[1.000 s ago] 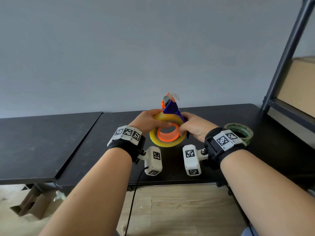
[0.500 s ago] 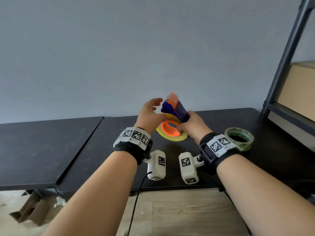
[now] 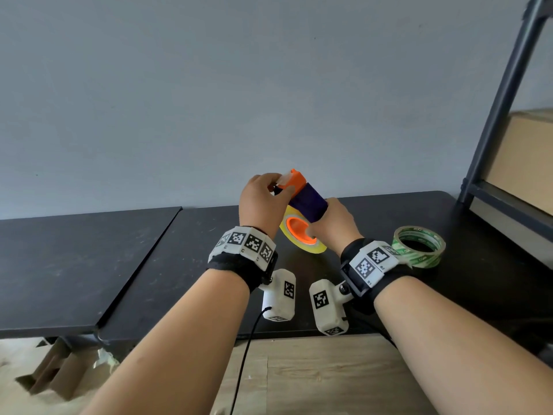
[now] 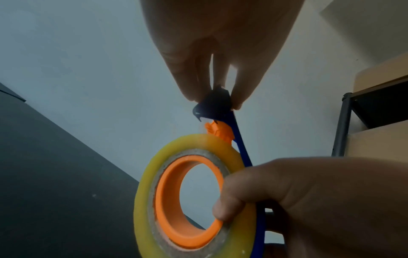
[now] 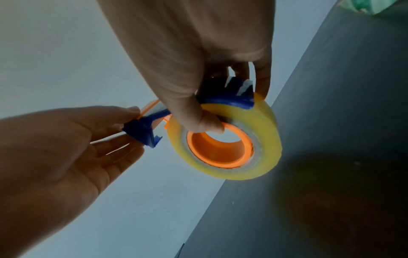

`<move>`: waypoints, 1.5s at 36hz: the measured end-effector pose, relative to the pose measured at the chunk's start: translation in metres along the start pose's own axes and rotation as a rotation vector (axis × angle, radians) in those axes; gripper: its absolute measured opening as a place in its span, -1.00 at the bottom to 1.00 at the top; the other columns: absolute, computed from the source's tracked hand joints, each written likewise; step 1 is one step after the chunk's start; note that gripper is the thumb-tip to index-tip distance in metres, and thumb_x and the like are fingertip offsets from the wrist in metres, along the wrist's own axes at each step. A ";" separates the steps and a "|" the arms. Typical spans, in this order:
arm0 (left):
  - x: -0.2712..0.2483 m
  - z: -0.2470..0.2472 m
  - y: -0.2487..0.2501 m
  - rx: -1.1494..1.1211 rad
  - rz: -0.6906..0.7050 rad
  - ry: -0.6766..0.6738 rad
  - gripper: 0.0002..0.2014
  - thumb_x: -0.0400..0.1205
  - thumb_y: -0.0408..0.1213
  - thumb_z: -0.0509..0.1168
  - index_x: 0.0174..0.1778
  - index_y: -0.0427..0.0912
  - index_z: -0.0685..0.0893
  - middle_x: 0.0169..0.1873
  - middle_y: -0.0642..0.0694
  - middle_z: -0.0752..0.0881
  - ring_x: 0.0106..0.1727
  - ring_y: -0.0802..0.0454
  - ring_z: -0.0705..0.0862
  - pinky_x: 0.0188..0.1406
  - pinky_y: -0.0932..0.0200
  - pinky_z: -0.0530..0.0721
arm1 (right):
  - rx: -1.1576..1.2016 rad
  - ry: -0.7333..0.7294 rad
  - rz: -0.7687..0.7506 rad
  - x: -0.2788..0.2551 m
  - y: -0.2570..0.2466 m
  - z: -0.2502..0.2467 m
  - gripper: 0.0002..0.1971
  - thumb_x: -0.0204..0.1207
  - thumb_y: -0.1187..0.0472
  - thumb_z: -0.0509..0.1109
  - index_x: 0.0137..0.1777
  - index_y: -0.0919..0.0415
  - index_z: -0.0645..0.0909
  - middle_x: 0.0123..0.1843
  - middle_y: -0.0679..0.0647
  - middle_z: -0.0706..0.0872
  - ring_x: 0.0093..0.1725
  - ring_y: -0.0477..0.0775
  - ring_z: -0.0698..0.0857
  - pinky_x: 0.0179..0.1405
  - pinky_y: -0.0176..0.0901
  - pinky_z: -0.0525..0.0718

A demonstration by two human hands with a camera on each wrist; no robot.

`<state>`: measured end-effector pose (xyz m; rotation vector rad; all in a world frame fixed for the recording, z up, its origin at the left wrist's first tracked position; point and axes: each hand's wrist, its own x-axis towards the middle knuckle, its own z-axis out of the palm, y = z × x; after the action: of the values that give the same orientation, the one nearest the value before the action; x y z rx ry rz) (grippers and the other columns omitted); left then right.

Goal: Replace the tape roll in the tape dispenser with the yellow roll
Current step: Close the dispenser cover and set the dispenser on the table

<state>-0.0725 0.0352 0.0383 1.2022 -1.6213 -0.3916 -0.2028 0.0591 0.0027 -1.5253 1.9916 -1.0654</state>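
Above black table (image 3: pixel 374 211): right hand (image 3: pixel 335 226) grips tape dispenser (image 3: pixel 308 202) with yellow roll (image 3: pixel 314 248) seated, steadying it; left hand (image 3: pixel 263 202) pinches dispenser's cutter end, likely threading tape.

Yellow roll (image 4: pixel 194 197): translucent glossy tape wound on pale, likely cardboard, core. Tape dispenser (image 3: pixel 308 202): smooth moulded plastic, blue frame, orange hub with slight sheen. Green roll (image 3: pixel 419 246): shiny clear film, printed. Table (image 3: pixel 89 265): matt black top, faintly scuffed and speckled. Shelf frame (image 3: pixel 505 85): dark matt metal. Floor (image 3: pixel 314 378): pale wood-grain boards. Wrist bands (image 3: pixel 242 266): black cloth.
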 end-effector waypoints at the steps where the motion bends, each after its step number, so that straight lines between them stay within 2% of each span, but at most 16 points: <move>1: 0.000 0.000 -0.001 -0.001 -0.014 0.008 -0.71 0.56 -0.18 0.40 0.19 -0.13 0.75 0.08 -0.04 0.72 0.03 0.07 0.65 -0.05 0.28 0.47 | -0.017 0.002 -0.005 -0.001 0.000 0.000 -0.52 0.19 0.16 0.47 0.14 0.21 0.50 0.05 0.19 0.69 0.05 0.27 0.70 -0.09 0.01 0.71; 7: 0.007 -0.006 -0.007 -0.025 -0.108 0.026 -0.76 0.59 -0.18 0.37 0.13 -0.11 0.81 0.07 -0.03 0.71 -0.09 0.10 0.63 -0.35 0.49 0.39 | -0.138 -0.003 -0.037 -0.007 -0.005 0.002 -0.53 0.27 0.03 0.50 0.15 0.14 0.52 0.08 0.10 0.71 0.11 0.24 0.69 0.19 0.11 0.59; 10: 0.008 -0.011 -0.007 -0.055 -0.125 -0.014 -0.85 0.59 -0.25 0.36 -0.04 -0.13 0.84 -0.21 -0.03 0.79 -0.21 0.06 0.68 -0.33 0.38 0.52 | -0.158 -0.042 -0.064 -0.009 -0.009 0.002 -0.48 0.11 -0.12 0.50 0.05 0.09 0.54 0.00 0.07 0.73 0.05 0.22 0.72 0.13 0.12 0.63; 14: 0.010 -0.015 -0.013 -0.023 -0.135 -0.013 -0.83 0.59 -0.21 0.34 -0.26 -0.14 0.78 -0.24 -0.22 0.82 -0.26 -0.04 0.65 -0.24 0.15 0.59 | -0.088 -0.095 -0.103 -0.008 -0.012 0.003 -0.26 -0.09 -0.39 0.44 0.03 0.08 0.58 -0.04 0.06 0.74 -0.03 0.16 0.75 0.04 0.18 0.73; 16: 0.011 -0.016 -0.015 -0.003 -0.143 -0.007 -0.82 0.59 -0.18 0.32 -0.31 -0.07 0.73 -0.31 -0.19 0.78 -0.29 -0.06 0.61 -0.23 0.12 0.58 | -0.008 -0.137 -0.095 -0.008 -0.014 0.003 -0.38 0.15 -0.33 0.48 0.03 0.15 0.59 -0.08 0.11 0.75 -0.10 0.14 0.76 -0.04 0.09 0.74; 18: 0.011 -0.018 -0.017 0.005 -0.153 0.014 -0.74 0.61 -0.18 0.31 -0.32 -0.21 0.77 -0.44 -0.12 0.69 -0.38 -0.02 0.51 -0.32 0.16 0.48 | 0.061 -0.178 -0.081 -0.006 -0.014 0.002 -0.48 0.40 -0.26 0.38 0.00 0.24 0.60 -0.13 0.17 0.76 -0.20 0.13 0.75 -0.19 -0.04 0.67; 20: 0.012 -0.020 -0.018 0.037 -0.158 0.045 -0.69 0.61 -0.21 0.30 -0.35 -0.34 0.75 -0.53 -0.08 0.60 -0.46 -0.01 0.43 -0.40 0.18 0.40 | 0.120 -0.221 -0.048 -0.003 -0.015 0.001 -0.55 0.53 -0.19 0.29 -0.12 0.28 0.55 -0.21 0.21 0.70 -0.27 0.16 0.67 -0.26 -0.10 0.53; 22: 0.012 -0.020 -0.017 0.111 -0.156 0.053 -0.67 0.60 -0.23 0.27 -0.46 -0.29 0.62 -0.60 -0.04 0.44 -0.49 0.01 0.31 -0.48 0.19 0.28 | 0.147 -0.245 -0.022 -0.002 -0.016 -0.001 -0.62 0.58 -0.12 0.27 -0.15 0.24 0.53 -0.24 0.21 0.62 -0.25 0.16 0.61 -0.22 -0.08 0.46; 24: 0.013 -0.020 -0.016 0.156 -0.151 0.056 -0.77 0.62 -0.23 0.25 -0.36 -0.09 0.68 -0.51 0.00 0.53 -0.44 0.03 0.42 -0.43 0.23 0.33 | 0.147 -0.238 -0.003 -0.002 -0.015 0.000 -0.61 0.56 -0.13 0.31 -0.16 0.25 0.52 -0.23 0.20 0.58 -0.24 0.16 0.58 -0.21 -0.06 0.43; 26: 0.014 -0.021 -0.015 0.175 -0.137 0.080 -0.79 0.64 -0.23 0.25 0.06 -0.03 0.78 -0.21 -0.01 0.77 -0.15 -0.03 0.69 -0.21 0.23 0.49 | 0.153 -0.223 -0.004 -0.002 -0.014 0.003 -0.60 0.55 -0.13 0.33 -0.18 0.25 0.48 -0.24 0.20 0.54 -0.26 0.16 0.54 -0.24 -0.06 0.40; 27: 0.014 -0.021 -0.015 0.196 -0.122 0.090 -0.77 0.65 -0.23 0.23 0.10 -0.05 0.78 -0.13 -0.06 0.81 -0.06 -0.10 0.74 -0.20 0.19 0.53 | 0.161 -0.217 -0.008 -0.002 -0.013 0.005 -0.60 0.56 -0.12 0.32 -0.19 0.26 0.46 -0.25 0.19 0.53 -0.28 0.16 0.53 -0.27 -0.07 0.39; 30: 0.012 -0.020 -0.016 0.277 -0.054 0.121 -0.75 0.66 -0.24 0.18 -0.12 -0.16 0.78 -0.19 -0.20 0.80 -0.09 -0.23 0.73 -0.23 0.01 0.64 | 0.183 -0.220 -0.015 -0.004 -0.015 0.009 -0.61 0.57 -0.10 0.32 -0.19 0.26 0.48 -0.25 0.18 0.57 -0.29 0.16 0.55 -0.27 -0.07 0.42; 34: 0.012 -0.017 -0.021 0.289 0.022 0.223 -0.77 0.68 -0.24 0.25 -0.01 -0.19 0.83 0.12 -0.11 0.66 0.18 -0.07 0.58 -0.10 0.13 0.51 | 0.181 -0.232 -0.024 -0.005 -0.018 0.011 -0.63 0.57 -0.10 0.33 -0.15 0.26 0.52 -0.21 0.18 0.64 -0.26 0.16 0.61 -0.21 -0.06 0.47; 41: 0.018 -0.019 -0.022 0.187 -0.017 0.129 -0.76 0.69 -0.29 0.20 -0.01 -0.25 0.79 0.00 -0.14 0.71 -0.08 -0.05 0.62 -0.13 0.22 0.41 | 0.186 -0.219 -0.030 -0.005 -0.020 0.012 -0.63 0.58 -0.08 0.33 -0.15 0.27 0.51 -0.22 0.19 0.61 -0.27 0.16 0.58 -0.23 -0.06 0.45; 50: 0.010 -0.013 -0.023 0.241 0.059 0.075 -0.73 0.70 -0.23 0.22 -0.02 -0.22 0.84 -0.05 -0.11 0.74 -0.03 -0.06 0.66 -0.17 0.22 0.40 | 0.211 -0.190 -0.019 -0.004 -0.021 0.010 -0.63 0.57 -0.05 0.34 -0.21 0.29 0.52 -0.26 0.24 0.58 -0.28 0.18 0.56 -0.22 -0.04 0.42; 54: 0.007 -0.014 -0.023 0.254 0.070 0.066 -0.75 0.68 -0.29 0.23 0.01 -0.21 0.84 -0.03 -0.12 0.75 0.01 -0.09 0.68 -0.09 0.14 0.54 | 0.238 -0.181 -0.013 -0.003 -0.019 0.012 -0.65 0.56 -0.06 0.34 -0.19 0.27 0.54 -0.25 0.26 0.58 -0.26 0.17 0.57 -0.19 -0.02 0.42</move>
<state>-0.0491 0.0230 0.0312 1.3278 -1.6866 -0.1022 -0.1818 0.0558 0.0096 -1.4541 1.6715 -1.0841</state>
